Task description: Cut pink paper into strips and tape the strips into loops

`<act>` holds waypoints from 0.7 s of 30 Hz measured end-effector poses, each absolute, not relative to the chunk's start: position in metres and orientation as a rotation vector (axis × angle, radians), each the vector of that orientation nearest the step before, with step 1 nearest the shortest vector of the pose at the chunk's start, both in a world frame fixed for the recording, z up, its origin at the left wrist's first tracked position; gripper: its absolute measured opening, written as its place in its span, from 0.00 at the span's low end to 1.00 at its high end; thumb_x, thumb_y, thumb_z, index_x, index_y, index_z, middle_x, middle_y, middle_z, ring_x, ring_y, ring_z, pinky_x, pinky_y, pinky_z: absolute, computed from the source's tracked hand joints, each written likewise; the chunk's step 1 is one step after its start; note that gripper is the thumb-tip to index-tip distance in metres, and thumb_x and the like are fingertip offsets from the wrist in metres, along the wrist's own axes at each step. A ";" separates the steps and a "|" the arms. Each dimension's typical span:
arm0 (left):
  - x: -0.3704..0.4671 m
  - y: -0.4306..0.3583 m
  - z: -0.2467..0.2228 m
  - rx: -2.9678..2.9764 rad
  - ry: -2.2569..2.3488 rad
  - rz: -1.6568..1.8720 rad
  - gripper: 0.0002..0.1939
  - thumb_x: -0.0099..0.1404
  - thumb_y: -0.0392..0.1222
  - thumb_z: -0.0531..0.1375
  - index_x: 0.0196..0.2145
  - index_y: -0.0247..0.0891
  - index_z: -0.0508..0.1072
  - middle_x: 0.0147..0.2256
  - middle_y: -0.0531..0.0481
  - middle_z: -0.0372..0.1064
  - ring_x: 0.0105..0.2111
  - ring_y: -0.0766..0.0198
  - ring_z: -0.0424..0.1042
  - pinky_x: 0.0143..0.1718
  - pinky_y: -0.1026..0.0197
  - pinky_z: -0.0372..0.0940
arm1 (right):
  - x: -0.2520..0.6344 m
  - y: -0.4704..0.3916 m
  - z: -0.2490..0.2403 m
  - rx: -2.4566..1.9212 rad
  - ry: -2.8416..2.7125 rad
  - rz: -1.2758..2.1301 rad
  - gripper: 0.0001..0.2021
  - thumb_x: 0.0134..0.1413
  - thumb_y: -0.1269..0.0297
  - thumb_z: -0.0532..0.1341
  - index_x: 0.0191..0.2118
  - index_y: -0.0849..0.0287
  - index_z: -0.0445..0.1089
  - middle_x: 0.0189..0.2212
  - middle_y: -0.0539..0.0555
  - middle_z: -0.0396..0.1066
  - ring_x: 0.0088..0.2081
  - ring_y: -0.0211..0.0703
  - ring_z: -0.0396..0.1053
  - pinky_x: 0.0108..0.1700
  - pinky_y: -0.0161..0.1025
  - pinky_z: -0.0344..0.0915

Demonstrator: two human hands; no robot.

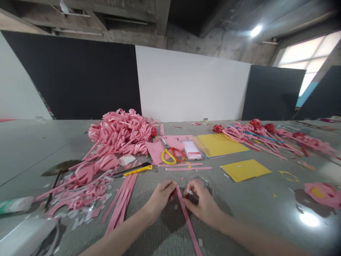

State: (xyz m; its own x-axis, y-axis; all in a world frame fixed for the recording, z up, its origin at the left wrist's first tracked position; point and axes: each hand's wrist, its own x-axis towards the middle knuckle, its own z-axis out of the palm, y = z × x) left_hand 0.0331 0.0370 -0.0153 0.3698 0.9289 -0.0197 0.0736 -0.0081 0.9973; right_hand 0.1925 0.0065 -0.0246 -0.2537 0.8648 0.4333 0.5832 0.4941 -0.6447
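Note:
The upper end of a narrow pink paper strip [188, 221] is pinched between the thumb and fingers of my left hand [161, 195]. From there it hangs down toward the front of the view. My right hand [204, 206] is just right of the strip, fingers curled, with a small white piece [190, 192] at its fingertips that looks like tape. Whether its thumb touches the strip I cannot tell. Behind the right hand, partly hidden by it, lies a roll of clear tape [210, 185]. Cut pink strips [125, 199] lie in a bundle left of my left hand.
Beyond my hands are scissors [170, 153], a phone [191, 149], a yellow box cutter [138, 170] and yellow paper sheets [246, 170]. A heap of pink paper loops [122, 129] is at back left, paper flowers [255, 124] at back right. Scraps [85, 199] litter the left.

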 end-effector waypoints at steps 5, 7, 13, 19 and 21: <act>0.033 0.037 -0.017 1.430 0.984 0.898 0.16 0.55 0.52 0.53 0.20 0.37 0.59 0.18 0.59 0.51 0.20 0.70 0.52 0.22 0.66 0.49 | 0.192 0.006 -0.023 -1.232 -1.967 0.522 0.09 0.42 0.74 0.58 0.29 0.57 0.56 0.28 0.50 0.61 0.35 0.43 0.60 0.33 0.36 0.57; 0.033 0.038 -0.017 1.447 0.992 0.907 0.16 0.54 0.51 0.54 0.20 0.37 0.60 0.17 0.59 0.51 0.19 0.70 0.51 0.22 0.66 0.47 | 0.192 0.006 -0.022 -1.228 -1.978 0.532 0.10 0.40 0.76 0.58 0.28 0.57 0.56 0.28 0.50 0.62 0.36 0.43 0.60 0.34 0.36 0.57; 0.031 0.038 -0.017 1.423 1.032 0.957 0.16 0.53 0.51 0.56 0.18 0.37 0.58 0.16 0.60 0.50 0.18 0.71 0.49 0.20 0.67 0.44 | 0.191 0.006 -0.018 -1.190 -2.008 0.594 0.11 0.39 0.77 0.58 0.28 0.57 0.56 0.27 0.49 0.62 0.36 0.44 0.59 0.36 0.38 0.56; 0.030 0.036 -0.007 1.315 0.964 0.909 0.16 0.54 0.52 0.57 0.23 0.35 0.64 0.17 0.59 0.54 0.18 0.72 0.53 0.20 0.68 0.48 | 0.193 0.008 -0.021 -1.216 -1.910 0.678 0.10 0.42 0.74 0.58 0.28 0.57 0.54 0.26 0.48 0.62 0.32 0.41 0.61 0.34 0.37 0.56; 0.030 0.034 -0.002 1.192 0.892 0.859 0.18 0.55 0.55 0.55 0.30 0.35 0.66 0.22 0.55 0.61 0.18 0.72 0.58 0.20 0.67 0.52 | 0.195 0.011 -0.025 -1.195 -1.808 0.709 0.08 0.44 0.71 0.57 0.29 0.57 0.54 0.25 0.48 0.62 0.30 0.40 0.61 0.33 0.36 0.57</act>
